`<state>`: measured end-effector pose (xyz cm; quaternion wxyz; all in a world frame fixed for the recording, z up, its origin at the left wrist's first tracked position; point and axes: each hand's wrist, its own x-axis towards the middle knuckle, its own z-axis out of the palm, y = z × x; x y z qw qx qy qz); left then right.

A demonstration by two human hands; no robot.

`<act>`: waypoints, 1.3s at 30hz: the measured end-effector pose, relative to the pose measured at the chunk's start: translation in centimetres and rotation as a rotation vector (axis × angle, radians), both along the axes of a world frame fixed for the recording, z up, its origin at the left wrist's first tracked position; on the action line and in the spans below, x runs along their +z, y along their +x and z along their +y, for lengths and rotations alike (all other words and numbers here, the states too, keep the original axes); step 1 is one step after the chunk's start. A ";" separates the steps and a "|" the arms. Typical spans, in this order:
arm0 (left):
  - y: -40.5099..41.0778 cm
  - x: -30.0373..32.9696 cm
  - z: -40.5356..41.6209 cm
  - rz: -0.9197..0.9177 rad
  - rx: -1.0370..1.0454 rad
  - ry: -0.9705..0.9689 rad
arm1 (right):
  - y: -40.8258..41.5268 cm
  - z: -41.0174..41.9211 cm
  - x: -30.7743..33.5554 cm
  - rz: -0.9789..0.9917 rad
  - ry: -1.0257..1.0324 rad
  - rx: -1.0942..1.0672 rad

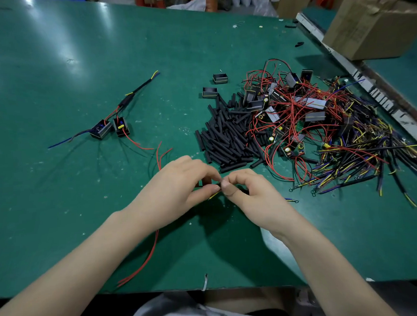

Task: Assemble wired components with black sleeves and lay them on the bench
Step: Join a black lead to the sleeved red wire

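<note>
both hands (218,185) fingertip to fingertip, pinching

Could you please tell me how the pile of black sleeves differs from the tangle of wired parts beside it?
The black sleeves are short, straight, plain black tubes lying loosely side by side; the wired parts are long and bent, knotted together. The sleeves are one colour, while the wired parts mix red, yellow and blue wires with small boxes. The sleeves lie nearer the bench's middle, the wired parts towards its right edge. Both rest on the green bench, overlapping where they meet.
</note>
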<state>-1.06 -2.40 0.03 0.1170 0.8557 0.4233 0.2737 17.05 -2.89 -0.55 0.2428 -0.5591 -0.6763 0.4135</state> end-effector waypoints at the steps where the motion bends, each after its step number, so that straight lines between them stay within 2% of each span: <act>1: 0.1 -0.1 -0.1 -0.031 0.015 -0.013 | -0.1 0.0 -0.1 0.030 -0.022 -0.020; 4: 0.2 -0.4 -0.3 -0.088 0.052 -0.039 | -0.2 0.0 0.1 0.172 -0.112 -0.080; 9: 0.4 -0.6 -0.7 -0.178 0.099 -0.067 | 0.4 0.2 0.7 0.222 -0.152 -0.025; 13: 0.5 -0.4 -0.8 -0.274 0.105 -0.164 | 0.8 0.2 0.8 0.297 -0.165 0.002; 22: 0.9 -0.4 -1.0 -0.283 0.173 -0.213 | 1.9 0.3 0.1 0.365 -0.139 0.024; 24: 1.1 -0.5 -1.1 -0.285 0.192 -0.213 | 1.8 0.2 -0.2 0.277 -0.090 0.022; 28: 1.3 -0.6 -1.2 -0.300 0.261 -0.237 | 1.9 0.1 -0.5 -0.269 0.048 0.079; 31: 1.5 -0.5 -1.1 -0.338 0.280 -0.337 | 1.6 -0.3 -0.3 -0.485 0.056 0.138; 34: 1.8 -0.4 -1.1 -0.332 0.253 -0.385 | 1.4 -0.5 -0.3 -0.486 0.045 0.151; 39: 1.5 -0.7 -0.9 -0.409 0.226 -0.481 | 1.5 -0.8 -0.2 -0.220 0.062 0.092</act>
